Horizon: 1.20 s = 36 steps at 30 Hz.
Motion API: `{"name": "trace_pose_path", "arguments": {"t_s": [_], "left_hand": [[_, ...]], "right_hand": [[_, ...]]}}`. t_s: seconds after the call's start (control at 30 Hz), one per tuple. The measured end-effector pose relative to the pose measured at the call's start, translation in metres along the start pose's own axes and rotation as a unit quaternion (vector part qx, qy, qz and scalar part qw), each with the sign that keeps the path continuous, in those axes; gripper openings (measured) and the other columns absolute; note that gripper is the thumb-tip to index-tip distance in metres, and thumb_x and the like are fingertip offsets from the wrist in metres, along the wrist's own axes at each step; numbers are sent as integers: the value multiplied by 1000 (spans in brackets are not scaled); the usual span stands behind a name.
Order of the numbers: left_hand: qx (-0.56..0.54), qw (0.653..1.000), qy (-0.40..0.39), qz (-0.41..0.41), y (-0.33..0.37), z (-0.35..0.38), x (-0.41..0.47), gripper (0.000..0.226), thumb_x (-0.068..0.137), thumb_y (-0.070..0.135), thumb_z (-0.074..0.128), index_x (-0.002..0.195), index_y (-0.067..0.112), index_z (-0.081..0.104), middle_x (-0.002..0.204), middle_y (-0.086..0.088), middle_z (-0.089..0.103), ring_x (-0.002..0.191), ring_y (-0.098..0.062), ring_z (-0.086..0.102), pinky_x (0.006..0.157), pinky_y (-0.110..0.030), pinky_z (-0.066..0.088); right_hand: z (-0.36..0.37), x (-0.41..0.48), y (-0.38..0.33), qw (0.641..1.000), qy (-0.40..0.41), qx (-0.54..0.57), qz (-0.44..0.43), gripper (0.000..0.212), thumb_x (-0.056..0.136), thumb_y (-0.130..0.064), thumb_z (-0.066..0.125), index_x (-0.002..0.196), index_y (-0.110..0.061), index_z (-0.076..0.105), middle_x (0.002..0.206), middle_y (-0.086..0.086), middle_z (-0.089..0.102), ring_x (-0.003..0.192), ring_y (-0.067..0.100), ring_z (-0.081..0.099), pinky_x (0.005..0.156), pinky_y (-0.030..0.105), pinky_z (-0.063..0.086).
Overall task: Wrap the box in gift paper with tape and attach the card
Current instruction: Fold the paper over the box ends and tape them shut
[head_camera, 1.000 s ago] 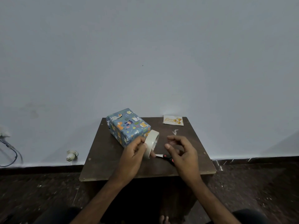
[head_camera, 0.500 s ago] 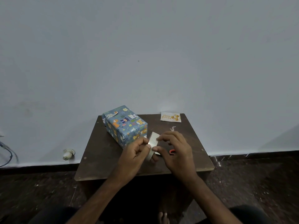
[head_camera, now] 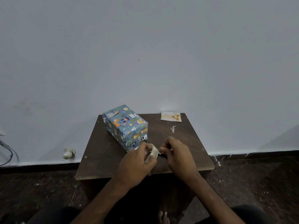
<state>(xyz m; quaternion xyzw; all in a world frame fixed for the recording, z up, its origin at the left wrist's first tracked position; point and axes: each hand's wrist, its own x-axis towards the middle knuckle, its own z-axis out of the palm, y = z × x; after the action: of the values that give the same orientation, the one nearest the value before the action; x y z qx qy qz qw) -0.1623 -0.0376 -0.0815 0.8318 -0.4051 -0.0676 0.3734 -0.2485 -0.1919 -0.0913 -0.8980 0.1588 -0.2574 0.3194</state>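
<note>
**Both hands on the tape roll, just in front of the wrapped box**

The left hand (head_camera: 135, 162) grips a pale tape roll (head_camera: 152, 152), with its fingers curled round the roll and holding it on edge above the near middle of the table. The right hand (head_camera: 178, 153) has its fingers curled in too. Its thumb and forefinger pinch at the right rim of the roll. The tape end itself is too small to make out.

A plain grey-white wall (head_camera: 145, 54) fills the upper part of the view, and a dark speckled floor (head_camera: 40, 191) runs along its foot. A small dark wooden table (head_camera: 191, 143) stands against the wall.

The box (head_camera: 125, 125), covered in blue paper printed with animals, lies at an angle on the far left part of the table. Its near end is just beyond the left hand's knuckles. A small dark-and-white patch breaks the print low on that end face.

The card (head_camera: 171, 116) lies flat at the far right corner of the table, apart from the box. It is white with gold lettering and gold balloons.

On the floor to the left, by the wall, are a looping cable (head_camera: 9, 154) and a small white fitting (head_camera: 68, 153). A bare foot (head_camera: 163, 215) shows below the table. A white scrap (head_camera: 173, 128) lies on the table between the card and the right hand.
</note>
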Motion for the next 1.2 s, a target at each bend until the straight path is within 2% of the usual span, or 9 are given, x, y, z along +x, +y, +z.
{"name": "trace_pose_path", "arguments": {"t_s": [0.17,0.3,0.47,0.6,0.77,0.87,0.97,1.03,1.2], "left_hand": [[51,997,-49,11,5,-5,1,56,92,41,44,147,43,33,61,10,70,78,2,65,87,-27,50],[92,994,-63,8,6,-6,4,51,88,49,26,134,43,46,50,9,56,85,-11,66,90,-36,51],[85,996,-40,-5,-1,2,10,31,96,64,38,101,35,48,80,8,63,80,-13,61,73,-36,48],[-10,996,-84,-17,-3,-1,12,20,98,52,47,99,34,55,73,5,68,63,-6,62,70,-35,51],[-167,983,-53,-63,-1,4,11,15,97,35,57,87,26,64,61,0,66,43,-19,56,52,-28,44],[-213,973,-11,-90,0,4,12,19,94,32,64,81,19,66,56,-1,63,41,-19,52,48,-25,41],[-239,965,-7,-102,2,2,12,20,94,33,65,81,18,68,59,-4,65,43,-19,52,49,-24,41],[-246,964,-8,-105,1,2,13,20,93,35,65,81,19,69,62,-4,67,45,-20,53,49,-25,41],[-244,963,1,-113,-1,6,15,15,95,26,64,83,20,69,64,-5,68,45,-20,53,48,-25,39]], "right_hand": [[-6,3,-2,993,-33,107,31,22,93,-2,60,79,-18,55,69,-8,67,65,6,61,62,19,47],[-6,5,-3,994,-44,99,21,27,94,-1,58,78,-22,51,66,-5,61,60,7,53,58,19,43],[-9,13,-3,997,-58,47,-10,27,93,-2,58,79,-24,51,72,-6,58,70,8,55,62,19,43],[-16,22,1,995,-73,62,23,29,93,-2,59,76,-25,54,73,-3,61,64,4,55,58,13,41],[-21,24,2,968,-98,221,64,7,92,0,63,86,-2,67,77,8,69,69,11,64,63,18,52],[-26,27,8,928,-58,341,140,21,99,-7,54,85,-3,69,74,5,70,67,14,62,64,23,56],[-40,29,28,992,-40,72,90,28,99,-19,57,73,-20,67,68,-3,66,62,4,58,62,18,51],[-38,25,35,977,-143,-140,68,16,96,-25,63,81,-20,66,82,-4,62,76,4,59,71,21,48],[-14,14,34,949,-194,-241,54,26,97,-21,57,121,-13,63,119,4,53,109,23,56,91,36,50]]}}
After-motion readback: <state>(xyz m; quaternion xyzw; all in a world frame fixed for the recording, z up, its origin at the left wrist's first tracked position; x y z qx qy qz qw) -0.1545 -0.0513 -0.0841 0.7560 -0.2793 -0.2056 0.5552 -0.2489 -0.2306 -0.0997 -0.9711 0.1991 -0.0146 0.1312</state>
